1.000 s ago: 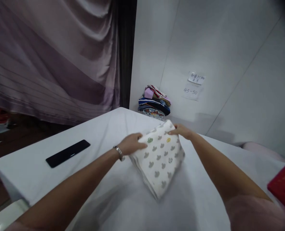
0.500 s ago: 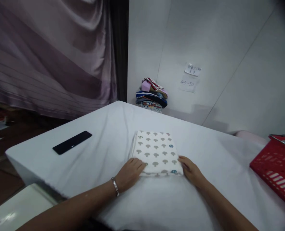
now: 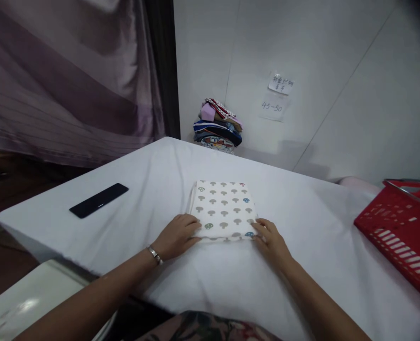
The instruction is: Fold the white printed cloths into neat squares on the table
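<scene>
A white folded cloth (image 3: 224, 213) printed with grey mushrooms and a few coloured ones lies flat on the white-covered table (image 3: 153, 184). My left hand (image 3: 177, 235), with a bracelet on the wrist, grips the cloth's near left corner, fingers on top and thumb at the near edge. At the near right corner, my right hand (image 3: 272, 240) holds the cloth between its fingers and thumb. The undersides of both corners are hidden.
A dark flat phone-like slab (image 3: 99, 201) lies on the left of the table. A red plastic basket (image 3: 380, 213) stands at the right. Behind the table's far edge rises a stack of folded fabrics (image 3: 218, 128) against the wall. A pale glossy surface (image 3: 35, 289) is at lower left.
My left hand has slid off the cloth's top onto its near left corner. My right hand has moved from the right side to the near right corner. The camera view has shifted slightly.
</scene>
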### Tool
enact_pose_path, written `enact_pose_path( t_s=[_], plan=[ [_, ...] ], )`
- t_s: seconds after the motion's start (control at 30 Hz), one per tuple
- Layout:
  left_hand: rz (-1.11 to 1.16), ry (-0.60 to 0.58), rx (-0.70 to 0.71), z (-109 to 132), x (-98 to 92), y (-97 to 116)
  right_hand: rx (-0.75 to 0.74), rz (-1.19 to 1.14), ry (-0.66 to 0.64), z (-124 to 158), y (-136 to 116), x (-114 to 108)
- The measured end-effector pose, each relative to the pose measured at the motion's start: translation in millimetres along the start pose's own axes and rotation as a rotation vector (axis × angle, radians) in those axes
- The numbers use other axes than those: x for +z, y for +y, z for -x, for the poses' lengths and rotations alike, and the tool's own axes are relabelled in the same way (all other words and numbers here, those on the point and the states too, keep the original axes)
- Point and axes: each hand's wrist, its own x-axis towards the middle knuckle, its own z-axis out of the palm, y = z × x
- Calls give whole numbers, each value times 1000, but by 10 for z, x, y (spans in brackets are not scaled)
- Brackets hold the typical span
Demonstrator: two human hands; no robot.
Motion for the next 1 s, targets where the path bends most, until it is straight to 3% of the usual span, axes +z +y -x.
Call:
enact_pose_path(
  t_s=[0.2,0.4,0.5,0.67,0.77,1.0],
  plan=[
    [-57,52,30,86,103,1,-163,86,43,-2,121,22],
    [62,117,-31,148,126,107,-160,104,50,82,211,104],
    [181,120,-171,69,43,78,-131,125,27,83,222,122],
    [238,211,-601,-286,5,-158,-94,146,44,86,187,156],
    [279,150,-836,-505,62,-296,-85,152,76,130,180,204],
    [270,61,-1016,-688,101,-321,-68,140,119,204,228,295]
  ],
)
